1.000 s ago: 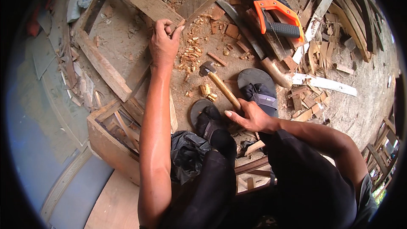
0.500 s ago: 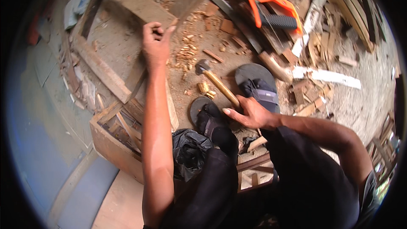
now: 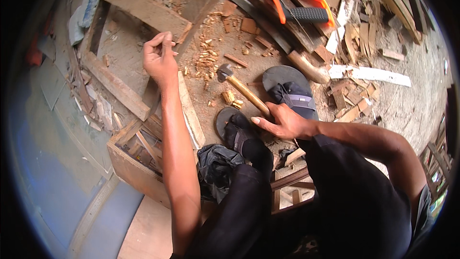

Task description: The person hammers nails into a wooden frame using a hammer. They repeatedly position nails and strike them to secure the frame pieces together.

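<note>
Far left: blue-grey cloth (image 3: 82,13) lies on the ground by the frame's top corner, same spot as before. Wooden frame (image 3: 117,86) and the open wooden box (image 3: 136,163) below it are unchanged. Left hand (image 3: 159,59) is raised over the frame with fingertips pinched together, grip closed on something too small to make out; vs the earlier frame it has come back toward the body and a bit left, off the upper plank (image 3: 143,12) it was near. Pile of wood chips (image 3: 206,60) sits just right of that hand, undisturbed. Hammer (image 3: 242,88) lies on the ground, head toward the chips, handle running down-right into the right hand (image 3: 282,123); fingers lie over the handle end, thumb out, a loose grip, not a tight fist. Hammer position matches the earlier frame, not lifted. Small wood blocks (image 3: 229,98) lie just beside the handle. Left foot in a dark sandal (image 3: 235,127) is just below the handle; a second sandal (image 3: 290,88) lies empty to the right of it. Upper right: saw with orange handle (image 3: 299,0) on scrap wood, white strip (image 3: 371,73) further right; both shifted in frame only by head movement.
</note>
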{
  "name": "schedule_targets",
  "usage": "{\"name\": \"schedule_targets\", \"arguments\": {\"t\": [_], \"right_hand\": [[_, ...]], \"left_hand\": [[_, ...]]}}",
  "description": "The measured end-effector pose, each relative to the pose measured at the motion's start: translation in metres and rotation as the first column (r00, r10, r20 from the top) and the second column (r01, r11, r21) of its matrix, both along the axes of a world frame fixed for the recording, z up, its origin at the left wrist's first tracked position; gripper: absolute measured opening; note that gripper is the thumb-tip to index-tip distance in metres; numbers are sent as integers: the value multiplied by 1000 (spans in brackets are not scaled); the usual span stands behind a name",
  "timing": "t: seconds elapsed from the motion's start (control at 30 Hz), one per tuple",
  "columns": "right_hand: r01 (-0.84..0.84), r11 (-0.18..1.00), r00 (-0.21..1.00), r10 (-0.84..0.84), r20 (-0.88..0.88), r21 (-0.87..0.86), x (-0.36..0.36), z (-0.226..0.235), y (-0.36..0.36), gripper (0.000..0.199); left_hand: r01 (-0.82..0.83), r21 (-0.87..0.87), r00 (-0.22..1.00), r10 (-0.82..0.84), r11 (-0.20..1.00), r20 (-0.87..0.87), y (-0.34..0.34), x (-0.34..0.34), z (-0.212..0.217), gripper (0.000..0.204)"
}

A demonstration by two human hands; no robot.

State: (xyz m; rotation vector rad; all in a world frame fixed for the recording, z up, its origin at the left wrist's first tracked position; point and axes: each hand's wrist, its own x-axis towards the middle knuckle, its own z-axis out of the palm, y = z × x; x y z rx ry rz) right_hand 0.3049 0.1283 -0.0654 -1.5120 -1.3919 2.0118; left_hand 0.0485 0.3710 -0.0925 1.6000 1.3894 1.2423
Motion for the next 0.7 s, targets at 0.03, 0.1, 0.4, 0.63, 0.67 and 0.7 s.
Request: {"name": "schedule_targets", "arguments": {"t": [0.03,0.1,0.4,0.63,0.67,0.7], "right_hand": [[15,1000,1000,-15,2,10,1,0,-1,65],[8,999,1000,-8,16,-36,2,4,2,65],[31,999,997,-32,75,6,-6,0,1,68],[-7,1000,995,9,103,-12,-6,4,5,65],[-13,1000,994,13,111,-2,-5,4,5,65],[-16,1000,993,16,115,2,-6,3,4,64]], "left_hand": [[-42,-14,992,44,999,122,0,7,12,19],[-109,34,994,108,994,19,4,11,29,19],[-114,-29,980,107,993,-168,1,18,23,17],[-151,35,962,155,988,-227,1,24,19,20],[-156,24,958,157,988,-239,1,25,21,20],[-159,10,954,156,987,-257,0,25,22,20]]}}
